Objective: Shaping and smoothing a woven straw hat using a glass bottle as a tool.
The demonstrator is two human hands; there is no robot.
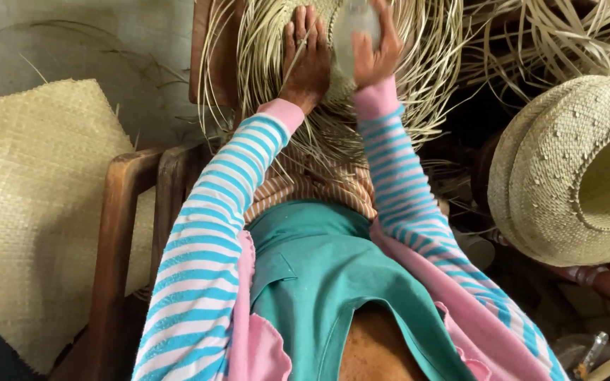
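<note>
Top centre: your left hand (pixel 307 60) lies flat, fingers spread, on the unfinished straw hat (pixel 333 106); your right hand (pixel 375 49) clamps a smooth pale bottle (pixel 353 32). Loose fringe crowds every edge; finished woven hat (pixel 573 169) right.

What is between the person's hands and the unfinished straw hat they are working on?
Nothing visible. The left hand lies flat on the woven straw piece. The right hand grips a pale smooth object that is pressed against the weave.
</note>
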